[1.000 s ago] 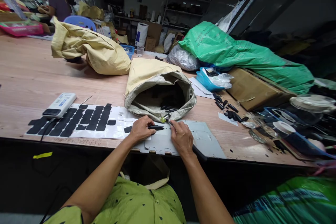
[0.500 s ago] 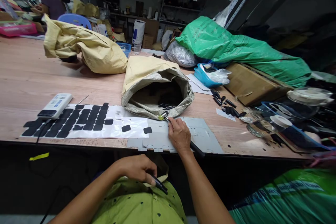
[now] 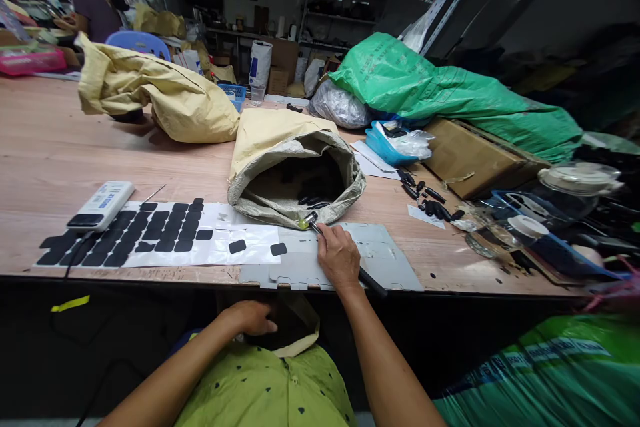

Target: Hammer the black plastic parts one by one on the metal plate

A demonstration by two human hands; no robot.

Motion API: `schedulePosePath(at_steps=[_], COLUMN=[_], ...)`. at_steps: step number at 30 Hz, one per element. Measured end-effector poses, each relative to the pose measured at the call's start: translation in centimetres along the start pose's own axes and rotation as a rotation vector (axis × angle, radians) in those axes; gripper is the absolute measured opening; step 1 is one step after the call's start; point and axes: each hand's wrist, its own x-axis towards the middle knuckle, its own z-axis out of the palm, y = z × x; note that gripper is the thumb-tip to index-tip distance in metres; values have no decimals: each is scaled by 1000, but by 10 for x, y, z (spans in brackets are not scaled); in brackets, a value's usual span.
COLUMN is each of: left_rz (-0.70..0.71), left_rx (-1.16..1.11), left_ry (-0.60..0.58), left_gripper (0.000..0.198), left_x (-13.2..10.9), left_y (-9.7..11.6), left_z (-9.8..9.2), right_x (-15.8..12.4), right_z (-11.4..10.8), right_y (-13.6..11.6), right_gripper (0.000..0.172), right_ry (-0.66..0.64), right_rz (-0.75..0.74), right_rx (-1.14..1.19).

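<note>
My right hand (image 3: 340, 257) rests on a grey flat sheet (image 3: 395, 263) at the table's front edge. It is closed round a tool with a black handle (image 3: 373, 282), whose metal tip (image 3: 311, 220) points at the mouth of an open woven sack (image 3: 295, 207). Small black parts lie inside the sack. My left hand (image 3: 253, 317) is below the table edge over my lap, at the mouth of a beige bag (image 3: 300, 340); its fingers are tucked out of sight. A white backing sheet (image 3: 220, 217) with several black pads (image 3: 150, 230) lies to the left.
A white power strip (image 3: 100, 203) sits on the pad sheet. Loose black parts (image 3: 430, 203), a cardboard box (image 3: 475, 160), a blue tray (image 3: 387, 147), a green bag (image 3: 440, 93) and clear containers (image 3: 575, 180) crowd the right. Another yellow sack (image 3: 160, 100) lies behind. A person sits far left (image 3: 90, 10).
My left hand left the table with a black part, dropped to my lap, and now sits at the beige bag's mouth. My right hand with the tool has stayed put.
</note>
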Motion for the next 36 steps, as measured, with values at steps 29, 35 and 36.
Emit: schedulePosePath(at_steps=[29, 35, 36], left_rz=[105, 422, 402], left_rx=[-236, -273, -239], left_ry=[900, 784, 763], left_gripper=[27, 22, 20], left_x=[104, 31, 26], left_y=[95, 64, 57], left_z=[-175, -135, -127], right_x=[2, 2, 2], right_z=[-1, -2, -2], right_y=[-1, -1, -1], right_gripper=[30, 29, 29], right_ry=[-17, -16, -15], right_rz=[4, 15, 17], right_rx=[20, 29, 31])
